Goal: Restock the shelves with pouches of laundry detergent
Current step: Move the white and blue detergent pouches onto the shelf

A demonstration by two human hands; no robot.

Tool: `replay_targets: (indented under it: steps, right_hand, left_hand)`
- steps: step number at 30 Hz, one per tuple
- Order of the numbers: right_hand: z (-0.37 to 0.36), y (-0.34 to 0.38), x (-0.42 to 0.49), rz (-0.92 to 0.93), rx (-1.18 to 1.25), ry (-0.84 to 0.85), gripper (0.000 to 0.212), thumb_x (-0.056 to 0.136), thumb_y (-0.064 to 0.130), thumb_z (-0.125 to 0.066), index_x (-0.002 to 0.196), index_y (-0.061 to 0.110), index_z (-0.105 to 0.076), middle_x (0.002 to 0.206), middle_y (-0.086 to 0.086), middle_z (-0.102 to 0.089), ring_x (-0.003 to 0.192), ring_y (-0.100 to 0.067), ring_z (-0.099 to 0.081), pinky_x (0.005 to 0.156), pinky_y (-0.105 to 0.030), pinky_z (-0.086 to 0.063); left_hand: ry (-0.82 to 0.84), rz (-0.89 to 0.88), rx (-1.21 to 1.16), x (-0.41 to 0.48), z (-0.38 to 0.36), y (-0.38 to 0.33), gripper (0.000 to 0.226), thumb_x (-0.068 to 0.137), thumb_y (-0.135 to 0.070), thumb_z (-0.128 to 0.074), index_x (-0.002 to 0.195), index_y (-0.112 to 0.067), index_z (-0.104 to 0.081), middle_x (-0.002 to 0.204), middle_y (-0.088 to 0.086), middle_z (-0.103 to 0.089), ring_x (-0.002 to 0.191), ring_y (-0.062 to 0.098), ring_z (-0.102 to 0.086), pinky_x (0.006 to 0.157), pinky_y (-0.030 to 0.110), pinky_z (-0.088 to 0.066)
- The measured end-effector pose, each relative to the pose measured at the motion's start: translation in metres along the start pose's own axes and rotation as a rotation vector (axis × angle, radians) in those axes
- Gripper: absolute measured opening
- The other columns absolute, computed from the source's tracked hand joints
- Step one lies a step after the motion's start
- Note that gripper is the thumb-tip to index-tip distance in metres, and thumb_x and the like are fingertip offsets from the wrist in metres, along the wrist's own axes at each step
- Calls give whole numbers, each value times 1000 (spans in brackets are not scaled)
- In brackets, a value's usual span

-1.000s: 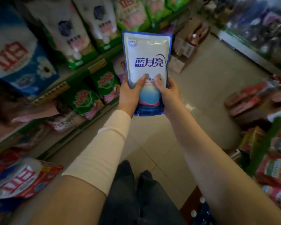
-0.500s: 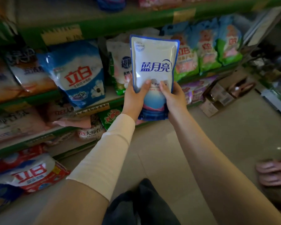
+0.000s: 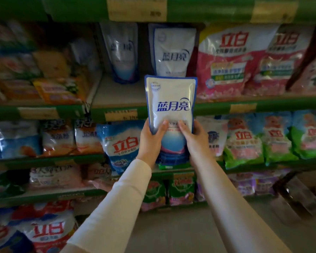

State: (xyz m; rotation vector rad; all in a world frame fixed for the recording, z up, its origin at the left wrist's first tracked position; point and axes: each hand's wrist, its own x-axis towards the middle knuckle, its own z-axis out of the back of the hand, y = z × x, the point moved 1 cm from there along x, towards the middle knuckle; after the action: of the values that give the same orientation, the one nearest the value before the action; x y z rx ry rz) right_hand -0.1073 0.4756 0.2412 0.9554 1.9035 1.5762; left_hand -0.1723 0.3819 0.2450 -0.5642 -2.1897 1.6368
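Note:
I hold a white pouch of laundry detergent [image 3: 170, 103] with a blue border upright in front of the shelving. My left hand [image 3: 150, 141] grips its lower left side and my right hand [image 3: 193, 139] its lower right, thumbs on the front. Behind and above it, two matching white-and-blue pouches [image 3: 173, 52] [image 3: 123, 52] stand at the back of the upper shelf [image 3: 117, 95]. The held pouch's top edge reaches that shelf's level, in front of the shelf lip.
Pink detergent bags [image 3: 232, 63] fill the upper shelf to the right, orange packs [image 3: 57, 88] to the left. A blue bag [image 3: 122, 143] and green-based bags [image 3: 244, 141] sit one shelf down. Lower shelves hold more bags. Grey floor [image 3: 171, 230] lies below.
The view has swung from the aisle floor up to face the shelving. Both hands have lifted the pouch higher, up to the level of the upper shelf.

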Motion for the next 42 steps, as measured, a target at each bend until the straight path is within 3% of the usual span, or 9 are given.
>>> replay_targets:
  steps: [3,6,13,20,25,27,32,35,42]
  right_hand:
    - [-36,10,20,33,-2,60,8,87,14,-64,94,18,-62,88,0,-68,75,-10,-66,63,-20,-55]
    - [-73,19,41,72,10,91,17,86,15,-66,102,13,-62,93,-3,-68,80,-14,-66,67,-24,-56]
    - [-142,25,86,109,33,131,23,88,15,-63,110,8,-60,90,2,-66,70,1,-65,58,-13,-51]
    - [-181,20,143,165,-45,137,32,90,19,-61,120,8,-55,110,-11,-64,95,-21,-64,73,-22,-55]
    - [-191,11,170,210,-33,177,35,93,13,-56,127,6,-50,107,-5,-60,84,-4,-60,63,-9,-52]
    - [-194,6,181,214,-10,184,38,93,11,-54,130,5,-47,109,-5,-59,86,-7,-59,63,-8,-51]
    - [-200,-4,203,202,42,181,41,93,12,-55,132,7,-45,112,-5,-58,90,-9,-60,67,-12,-54]
    - [-200,-13,209,220,31,202,38,92,12,-56,129,9,-46,115,-5,-59,96,-11,-60,76,-18,-54]
    - [-207,-11,214,216,88,232,26,91,8,-58,114,17,-48,110,-3,-60,94,-12,-60,84,-29,-53]
  left_hand:
    - [-34,-39,21,23,19,-23,19,90,-25,-59,106,-31,-51,100,-6,-66,86,8,-67,70,23,-58]
    - [-73,-133,29,51,41,-46,23,91,-21,-59,112,-24,-51,97,-6,-66,83,4,-67,68,20,-56]
    - [-86,-209,2,112,80,-75,18,91,-17,-59,106,-26,-54,93,-7,-67,76,2,-69,63,17,-54]
    - [-92,-175,-1,175,91,-88,16,92,-17,-58,102,-28,-54,94,-8,-65,80,3,-65,68,18,-56]
    - [-140,-171,-23,206,92,-81,25,91,-15,-58,115,-19,-51,101,-1,-62,82,5,-62,66,16,-54]
    - [-130,-207,-22,217,91,-79,24,92,-10,-56,114,-17,-52,101,0,-63,81,4,-62,66,14,-55]
    - [-147,-248,22,243,89,-72,34,91,-7,-57,124,-7,-52,115,10,-62,89,12,-63,72,17,-54]
    - [-163,-283,45,248,92,-69,34,90,-3,-56,123,-5,-51,105,3,-62,80,3,-60,63,11,-53]
    - [-182,-302,3,257,96,-65,28,91,-2,-55,117,-11,-51,110,7,-61,85,9,-62,66,17,-54]
